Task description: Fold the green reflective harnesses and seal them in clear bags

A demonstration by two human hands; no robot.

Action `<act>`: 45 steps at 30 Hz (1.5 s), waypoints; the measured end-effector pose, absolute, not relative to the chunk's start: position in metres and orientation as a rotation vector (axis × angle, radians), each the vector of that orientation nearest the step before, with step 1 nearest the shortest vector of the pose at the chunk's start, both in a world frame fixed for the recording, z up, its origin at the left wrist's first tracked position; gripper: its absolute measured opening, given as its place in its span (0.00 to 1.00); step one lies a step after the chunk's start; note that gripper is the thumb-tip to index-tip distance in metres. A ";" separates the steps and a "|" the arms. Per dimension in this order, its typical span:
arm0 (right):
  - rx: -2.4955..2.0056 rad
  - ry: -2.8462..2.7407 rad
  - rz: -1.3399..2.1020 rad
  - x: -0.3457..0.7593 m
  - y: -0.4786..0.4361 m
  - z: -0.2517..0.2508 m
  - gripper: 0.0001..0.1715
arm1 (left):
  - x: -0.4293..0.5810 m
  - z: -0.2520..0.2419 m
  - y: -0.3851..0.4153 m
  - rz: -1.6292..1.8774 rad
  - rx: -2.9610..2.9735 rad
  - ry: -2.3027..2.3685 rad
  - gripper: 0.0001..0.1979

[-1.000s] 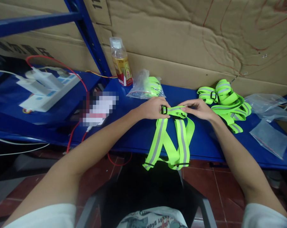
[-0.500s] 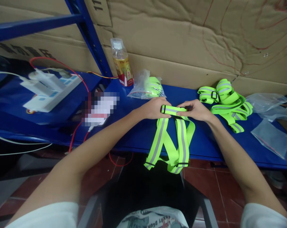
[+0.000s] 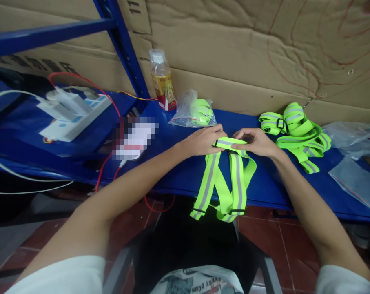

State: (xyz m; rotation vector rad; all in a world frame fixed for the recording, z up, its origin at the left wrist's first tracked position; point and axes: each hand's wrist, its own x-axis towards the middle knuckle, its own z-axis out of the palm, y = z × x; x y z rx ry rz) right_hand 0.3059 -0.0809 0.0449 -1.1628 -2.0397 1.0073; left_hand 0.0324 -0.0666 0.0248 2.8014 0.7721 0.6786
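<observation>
Neon yellow-green strap harness of flat woven webbing, grey reflective stripe down the middle [image 3: 238,175]: top end held between both hands above the blue bench [image 3: 175,175], legs trailing down past the near edge. Left hand [image 3: 203,141]: grip closed on the folded top band's left end, beside a thin black slider [image 3: 214,143]. Right hand [image 3: 258,141]: grip pinching the same band's right part, thumb on top; fingers underneath partly hidden.

Handling, judged by look: light, soft, floppy, no stiffness of its own; legs likely swing and twist if lifted by one end. Not fragile. Webbing probably not very slippery, though folded layers could slide over each other. Black sliders at the lower ends [image 3: 237,212] look like the only hard bits.

Best hold: flat across the stacked band, thumb over fingers, near the sliders; a single loose leg would probably let the bundle unfold.
</observation>
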 end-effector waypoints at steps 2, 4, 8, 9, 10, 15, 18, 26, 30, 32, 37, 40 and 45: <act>-1.148 -2.007 1.080 0.304 -0.083 0.045 0.32 | 0.033 0.024 -0.070 0.703 2.888 0.780 0.18; -1.143 -2.003 1.007 0.303 -0.085 0.044 0.33 | 0.034 0.024 -0.071 0.729 2.967 0.825 0.18; -1.152 -2.060 0.633 0.304 -0.088 0.044 0.28 | 0.028 0.026 -0.065 0.795 2.966 0.833 0.19; -1.153 -2.083 0.560 0.305 -0.089 0.043 0.27 | 0.025 0.026 -0.062 0.831 2.919 0.802 0.20; -1.154 -2.109 0.515 0.305 -0.089 0.043 0.26 | 0.023 0.026 -0.058 0.872 2.859 0.771 0.21; -1.129 -2.176 0.484 0.305 -0.088 0.041 0.25 | 0.015 0.024 -0.045 0.921 2.613 0.715 0.14; -1.112 -2.178 0.498 0.304 -0.087 0.040 0.25 | 0.016 0.024 -0.045 0.924 2.554 0.745 0.15; -1.081 -2.249 0.499 0.306 -0.086 0.043 0.19 | 0.020 0.021 -0.043 0.906 2.561 0.764 0.22; -1.201 -2.166 0.516 0.306 -0.084 0.039 0.34 | 0.022 0.019 -0.041 0.881 2.541 0.846 0.20; -1.218 -2.092 0.598 0.305 -0.083 0.038 0.44 | 0.023 0.019 -0.041 0.845 2.500 0.876 0.20; -1.166 -2.022 0.855 0.313 -0.082 0.044 0.48 | 0.020 0.023 -0.043 0.878 2.465 1.022 0.19; -1.134 -2.059 0.762 0.322 -0.077 0.044 0.44 | 0.020 0.024 -0.043 0.887 2.469 1.029 0.20; -1.105 -2.059 0.758 0.320 -0.073 0.035 0.37 | 0.023 0.019 -0.043 0.943 2.344 0.947 0.19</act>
